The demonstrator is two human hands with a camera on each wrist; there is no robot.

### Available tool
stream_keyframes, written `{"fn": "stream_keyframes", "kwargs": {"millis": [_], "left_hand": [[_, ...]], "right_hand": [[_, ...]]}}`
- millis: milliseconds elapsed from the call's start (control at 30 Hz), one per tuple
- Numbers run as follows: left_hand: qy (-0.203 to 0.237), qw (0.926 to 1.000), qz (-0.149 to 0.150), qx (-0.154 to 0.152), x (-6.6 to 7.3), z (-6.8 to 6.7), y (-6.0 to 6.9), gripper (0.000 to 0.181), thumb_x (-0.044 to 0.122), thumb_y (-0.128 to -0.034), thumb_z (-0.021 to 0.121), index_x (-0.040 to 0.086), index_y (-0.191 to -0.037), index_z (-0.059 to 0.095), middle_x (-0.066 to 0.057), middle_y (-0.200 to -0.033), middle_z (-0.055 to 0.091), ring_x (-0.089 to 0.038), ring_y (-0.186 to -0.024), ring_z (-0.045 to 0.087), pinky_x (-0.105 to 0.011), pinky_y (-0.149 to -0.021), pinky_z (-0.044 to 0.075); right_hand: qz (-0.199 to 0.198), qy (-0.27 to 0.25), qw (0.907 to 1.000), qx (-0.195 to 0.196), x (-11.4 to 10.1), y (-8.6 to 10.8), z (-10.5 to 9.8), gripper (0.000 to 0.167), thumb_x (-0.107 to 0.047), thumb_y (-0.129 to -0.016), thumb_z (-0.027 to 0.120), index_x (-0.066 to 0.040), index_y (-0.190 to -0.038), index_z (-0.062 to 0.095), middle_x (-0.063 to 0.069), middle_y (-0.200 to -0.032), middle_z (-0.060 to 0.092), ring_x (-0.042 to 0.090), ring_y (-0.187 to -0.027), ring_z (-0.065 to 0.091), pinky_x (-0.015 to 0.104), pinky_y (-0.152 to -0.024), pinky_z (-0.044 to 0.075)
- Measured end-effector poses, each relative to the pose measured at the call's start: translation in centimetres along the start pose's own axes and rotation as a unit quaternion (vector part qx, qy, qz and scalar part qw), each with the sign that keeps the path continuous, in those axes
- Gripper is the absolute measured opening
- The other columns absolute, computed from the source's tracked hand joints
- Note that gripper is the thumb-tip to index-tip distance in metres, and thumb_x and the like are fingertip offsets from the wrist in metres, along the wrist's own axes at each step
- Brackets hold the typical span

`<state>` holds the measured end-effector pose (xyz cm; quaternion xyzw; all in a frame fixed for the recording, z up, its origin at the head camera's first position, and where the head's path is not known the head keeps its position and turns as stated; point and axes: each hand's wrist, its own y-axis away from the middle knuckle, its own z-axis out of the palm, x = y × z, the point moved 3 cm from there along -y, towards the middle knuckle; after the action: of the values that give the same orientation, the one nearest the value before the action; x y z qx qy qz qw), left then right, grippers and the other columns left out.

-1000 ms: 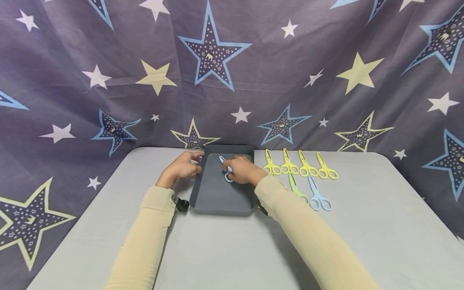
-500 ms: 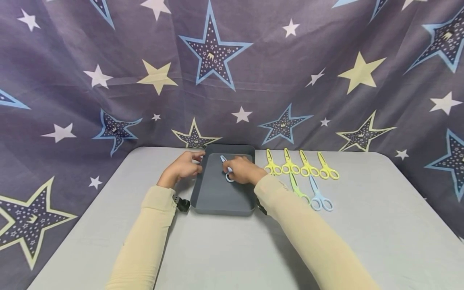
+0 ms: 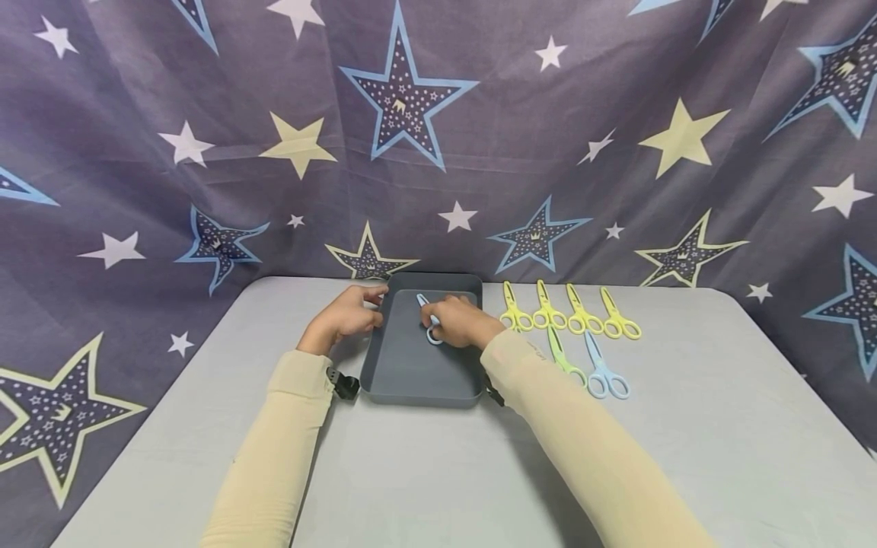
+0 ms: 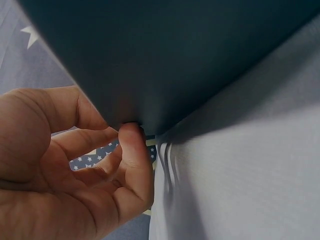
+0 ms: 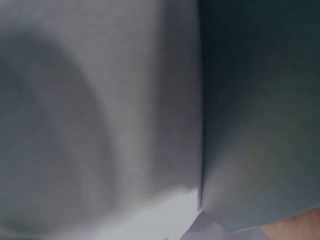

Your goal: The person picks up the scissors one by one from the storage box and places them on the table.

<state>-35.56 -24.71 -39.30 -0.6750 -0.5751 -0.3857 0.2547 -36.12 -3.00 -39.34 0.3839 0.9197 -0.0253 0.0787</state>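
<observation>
My right hand (image 3: 460, 320) is over the dark grey tray (image 3: 421, 384), holding light blue scissors (image 3: 433, 335) by their middle. Their blade points away to the back left, and one handle loop shows below the fingers. The fingers partly hide the scissors. At the tray's left side, my left hand (image 3: 346, 313) grips the edge with bent fingers. In the left wrist view, the fingertips of that hand (image 4: 95, 170) meet the tray's wall (image 4: 150, 60) near a corner. The right wrist view shows mostly the tray's outer wall (image 5: 265, 110) and a sliver of the hand.
To the right of the tray, several yellow scissors (image 3: 582, 320) lie in a row on the pale table (image 3: 425, 472). In front of them lie green scissors (image 3: 562, 358), partly behind the right sleeve, and light blue scissors (image 3: 606, 380). A star-patterned curtain (image 3: 438, 183) hangs behind.
Both hands, the scissors and the tray keep the same places. Only the head view has shifted very slightly.
</observation>
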Motion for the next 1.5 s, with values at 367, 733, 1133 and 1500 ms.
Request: {"fn": "stream_keyframes", "kwargs": {"millis": [367, 733, 1133, 1500], "left_hand": [[0.0, 1.0, 0.001, 0.001, -0.09, -0.02, -0.02, 0.08, -0.007, -0.0769, 0.058, -0.002, -0.155, 0.04, -0.031, -0.14, 0.051, -0.018, -0.079, 0.058, -0.025, -0.065, 0.051], [0.009, 1.0, 0.005, -0.002, -0.06, 0.03, 0.06, 0.079, -0.007, -0.0777, 0.057, -0.003, -0.155, 0.039, -0.033, -0.139, 0.051, -0.011, -0.065, 0.053, -0.023, -0.061, 0.049], [0.008, 1.0, 0.002, 0.0, -0.1, 0.01, 0.02, 0.08, -0.007, -0.0769, 0.057, -0.002, -0.155, 0.04, -0.032, -0.14, 0.051, -0.016, -0.078, 0.057, -0.023, -0.064, 0.052], [0.017, 0.9998, 0.005, -0.002, -0.33, 0.04, -0.34, 0.08, -0.008, -0.0767, 0.057, -0.003, -0.155, 0.04, -0.033, -0.138, 0.052, -0.006, -0.053, 0.045, -0.021, -0.057, 0.048]], "right_hand": [[0.01, -0.004, 0.9999, -0.004, -0.03, -0.08, 0.01, 0.014, -0.016, -0.096, 0.067, -0.02, -0.109, 0.068, 0.002, -0.105, 0.069, 0.025, -0.102, 0.059, 0.042, -0.09, 0.049], [-0.007, -0.004, 0.9999, 0.009, -0.24, 0.09, -0.22, 0.014, -0.012, -0.093, 0.07, -0.017, -0.105, 0.069, 0.002, -0.098, 0.068, 0.021, -0.086, 0.058, 0.037, -0.08, 0.05], [-0.011, -0.011, 0.9995, 0.026, -0.17, 0.11, -0.17, 0.016, -0.01, -0.09, 0.071, -0.016, -0.105, 0.07, 0.003, -0.099, 0.07, 0.021, -0.086, 0.06, 0.036, -0.08, 0.051], [-0.018, -0.008, 0.9994, 0.027, 0.04, 0.04, -0.08, 0.013, -0.01, -0.091, 0.07, -0.016, -0.103, 0.069, 0.003, -0.097, 0.069, 0.021, -0.085, 0.06, 0.037, -0.08, 0.051]]}}
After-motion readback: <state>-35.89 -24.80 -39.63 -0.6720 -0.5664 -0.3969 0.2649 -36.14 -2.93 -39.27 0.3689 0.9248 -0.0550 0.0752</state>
